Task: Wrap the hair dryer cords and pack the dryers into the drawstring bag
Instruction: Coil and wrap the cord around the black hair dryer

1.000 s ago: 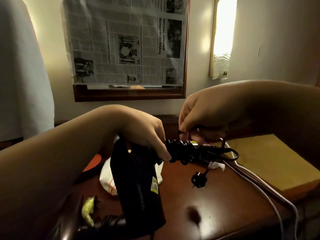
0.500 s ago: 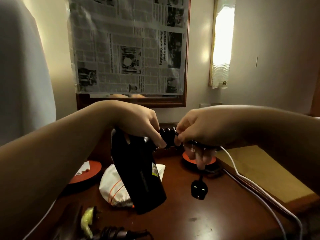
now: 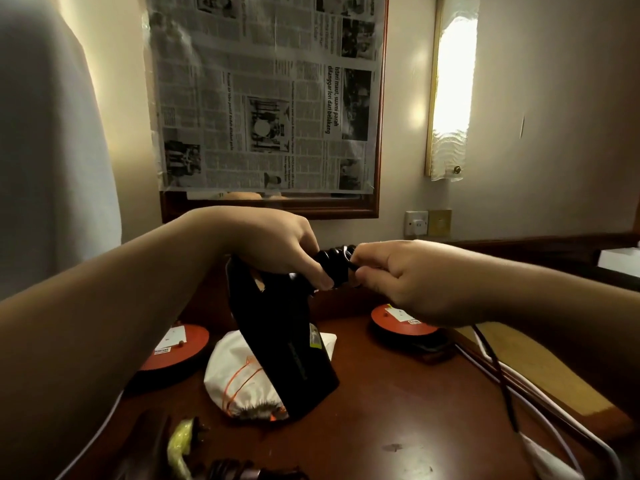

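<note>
A black hair dryer (image 3: 287, 344) hangs nozzle-down over the dark wooden table (image 3: 398, 417). My left hand (image 3: 277, 247) grips it where the barrel meets the handle. Black cord (image 3: 334, 263) is wound in tight coils around the handle, between my two hands. My right hand (image 3: 405, 278) is closed on the cord at the end of the handle; the plug is hidden. Behind the dryer lies a white drawstring bag (image 3: 239, 379) with orange cords, its gathered mouth facing me. Part of a second dark dryer with coiled cord (image 3: 235, 474) shows at the bottom edge.
Two round red-topped discs (image 3: 180, 348) (image 3: 401, 318) sit left and right on the table. White and dark cables (image 3: 502, 382) run along the right edge beside a tan board (image 3: 540, 368). A yellow-green item (image 3: 180, 441) lies near me. A newspaper-covered mirror (image 3: 266, 98) hangs behind.
Both hands rose with the dryer. The dangling plug seen earlier below my right hand is out of sight now, and the coils on the handle look tighter.
</note>
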A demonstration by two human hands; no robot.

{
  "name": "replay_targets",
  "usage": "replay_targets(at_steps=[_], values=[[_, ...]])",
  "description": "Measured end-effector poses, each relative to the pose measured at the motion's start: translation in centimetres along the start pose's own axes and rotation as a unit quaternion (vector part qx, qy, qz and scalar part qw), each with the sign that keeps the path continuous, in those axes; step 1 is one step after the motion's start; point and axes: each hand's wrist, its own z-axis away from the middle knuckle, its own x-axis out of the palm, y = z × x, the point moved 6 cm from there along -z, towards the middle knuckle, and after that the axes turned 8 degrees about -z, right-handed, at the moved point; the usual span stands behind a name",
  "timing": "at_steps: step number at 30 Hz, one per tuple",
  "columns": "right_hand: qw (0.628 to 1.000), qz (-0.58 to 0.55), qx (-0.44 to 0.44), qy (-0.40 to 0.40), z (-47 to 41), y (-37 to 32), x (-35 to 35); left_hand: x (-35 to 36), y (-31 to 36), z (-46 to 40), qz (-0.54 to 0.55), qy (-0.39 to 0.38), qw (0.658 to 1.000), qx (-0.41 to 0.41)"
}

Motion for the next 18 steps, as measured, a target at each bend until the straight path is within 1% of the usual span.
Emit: replay_targets(at_steps=[2,4,6,8,11,15,18], values=[[1.000,-0.020,-0.007,0.008,0.3,0.1,0.3,-0.2,-0.1,0.2,0.021,0.001,1.000,0.018],[0.998,-0.059,-0.022,0.018,0.6,0.3,0.4,-0.2,0.0,0.6,0.070,-0.003,0.997,0.043],[0.993,-0.106,-0.041,0.020,1.0,0.2,0.5,-0.2,0.1,0.9,0.126,-0.012,0.990,0.066],[0.981,-0.186,-0.048,0.005,1.7,0.3,0.8,-0.1,0.1,1.2,0.176,-0.022,0.981,0.083],[0.942,-0.331,-0.043,-0.042,3.2,-0.3,1.4,0.3,0.4,1.7,0.230,-0.052,0.964,0.123],[0.901,-0.413,-0.045,-0.122,4.8,-1.2,1.4,0.0,1.1,2.7,0.288,-0.073,0.941,0.160],[0.857,-0.485,-0.061,-0.164,5.2,-1.4,1.2,-1.0,1.7,3.4,0.310,-0.067,0.931,0.182]])
